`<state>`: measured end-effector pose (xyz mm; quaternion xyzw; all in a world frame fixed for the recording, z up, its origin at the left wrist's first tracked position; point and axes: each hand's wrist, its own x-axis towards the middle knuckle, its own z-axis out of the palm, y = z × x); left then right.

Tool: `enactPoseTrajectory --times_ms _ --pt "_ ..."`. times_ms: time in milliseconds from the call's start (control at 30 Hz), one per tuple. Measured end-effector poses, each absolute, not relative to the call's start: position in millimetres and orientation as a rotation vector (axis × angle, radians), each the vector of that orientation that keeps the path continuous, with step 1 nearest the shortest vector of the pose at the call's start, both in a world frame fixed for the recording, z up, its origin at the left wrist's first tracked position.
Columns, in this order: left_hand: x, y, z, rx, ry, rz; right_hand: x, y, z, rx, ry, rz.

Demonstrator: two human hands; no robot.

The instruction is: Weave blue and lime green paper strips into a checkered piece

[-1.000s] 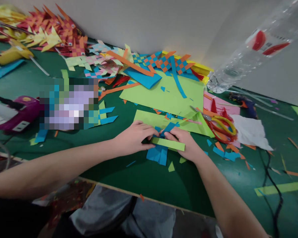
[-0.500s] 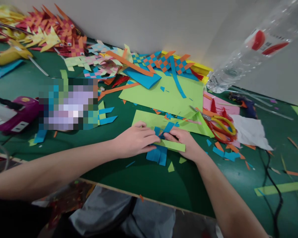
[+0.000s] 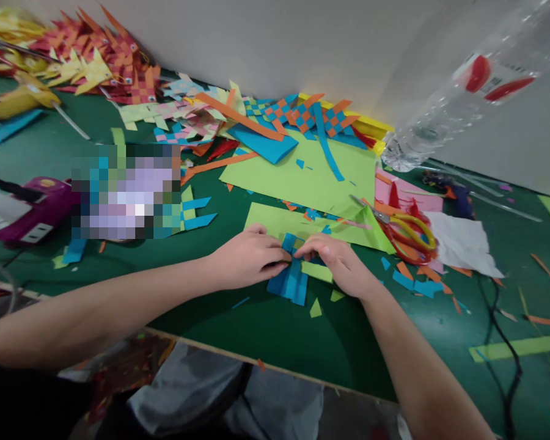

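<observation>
Blue paper strips (image 3: 289,285) hang down toward me, crossed by a light green paper strip (image 3: 318,271) that sticks out to the right. My left hand (image 3: 252,258) grips the left side of this strip weave, its fingers curled over the edge. From the right, my right hand (image 3: 337,260) pinches at the upper blue strips, with its index finger stretched toward the crossing. Where the fingertips meet the paper is partly hidden. Just beyond both hands lies a light green paper sheet (image 3: 266,219).
Scissors (image 3: 406,232) with yellow and red handles lie to the right, near a white tissue (image 3: 461,243). A clear plastic bottle (image 3: 458,104) leans at back right. Woven paper fish (image 3: 311,115) line the wall. A yellow glue gun (image 3: 22,98) lies at far left, behind a purple device (image 3: 39,211).
The raised blue strip now lies down, and my right index finger has come over the crossing. The green strip's right end sits lower behind my right hand. My left hand has barely shifted.
</observation>
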<state>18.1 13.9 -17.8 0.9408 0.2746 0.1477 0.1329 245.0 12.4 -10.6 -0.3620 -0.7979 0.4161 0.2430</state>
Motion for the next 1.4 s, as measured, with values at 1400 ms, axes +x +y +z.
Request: enactPoseTrajectory --times_ms 1400 --pt "-1.2 46.1 -16.8 2.590 0.692 0.399 258.8 14.8 6.1 -1.116 -2.488 0.878"
